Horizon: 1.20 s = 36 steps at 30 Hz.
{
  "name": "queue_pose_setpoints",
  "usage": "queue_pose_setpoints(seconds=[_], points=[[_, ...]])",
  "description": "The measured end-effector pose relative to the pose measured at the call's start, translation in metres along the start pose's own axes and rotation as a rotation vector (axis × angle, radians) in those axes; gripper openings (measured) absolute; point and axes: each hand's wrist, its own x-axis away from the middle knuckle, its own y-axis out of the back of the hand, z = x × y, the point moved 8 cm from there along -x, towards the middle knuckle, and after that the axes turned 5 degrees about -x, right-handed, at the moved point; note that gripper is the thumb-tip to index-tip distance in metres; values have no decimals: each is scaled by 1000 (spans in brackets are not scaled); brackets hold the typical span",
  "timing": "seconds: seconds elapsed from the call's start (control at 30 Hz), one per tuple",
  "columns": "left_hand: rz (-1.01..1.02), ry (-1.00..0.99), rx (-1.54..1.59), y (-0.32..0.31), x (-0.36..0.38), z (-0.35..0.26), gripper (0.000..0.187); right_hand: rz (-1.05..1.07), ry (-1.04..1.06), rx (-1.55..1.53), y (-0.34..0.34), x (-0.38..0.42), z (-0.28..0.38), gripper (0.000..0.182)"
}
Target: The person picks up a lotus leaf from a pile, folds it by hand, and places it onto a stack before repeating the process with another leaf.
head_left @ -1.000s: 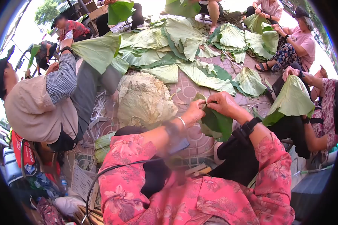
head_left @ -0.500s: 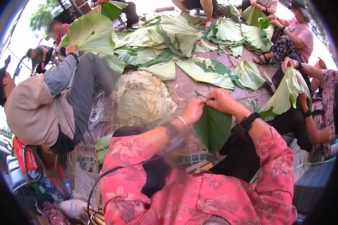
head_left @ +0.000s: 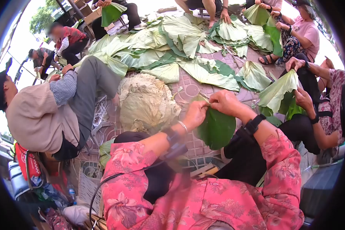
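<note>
Left hand and right hand both pinch the top edge of a folded green leaf, held above the lap at centre; a pale dried leaf heap lies at 10 o'clock on the paved floor; spread green leaves lie at 12 o'clock; a seated co-worker is at 9 o'clock.

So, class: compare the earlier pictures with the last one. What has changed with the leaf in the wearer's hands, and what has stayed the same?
The green leaf, bunched and folded a second ago, now hangs opened out and rounded below the hands. The left hand and right hand kept pinching its top edge throughout; nothing was let go. The pale leaf pile on the paving stayed where it was.
</note>
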Motion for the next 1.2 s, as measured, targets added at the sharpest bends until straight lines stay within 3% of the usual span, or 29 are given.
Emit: queue_pose_setpoints(seconds=[0.07,0.17,0.27,0.47,0.57,0.77,0.87,0.97,1.2], points=[[-43,-56,29,0,0,0,15,-23,6,-72,1,1,-3,13],[-6,57,16,-1,1,1,18,-12,-6,-140,1,3,-3,13],[-24,31,-184,3,2,1,22,3,-4,-130,-1,4,0,13],[-16,118,-218,-1,0,18,15,-14,-35,-91,-6,7,-1,16],[-46,9,-294,-1,4,10,13,-15,-64,-94,-9,7,-5,17],[-79,31,-207,5,7,9,15,-36,-100,-130,-7,8,-10,18],[96,115,-308,1,1,9,15,-58,36,-110,-12,9,-3,18],[-19,-38,-167,-6,-2,12,13,-54,50,-66,-13,7,3,16],[-5,3,-185,-9,0,28,12,-79,-20,-148,-7,9,-3,15]])
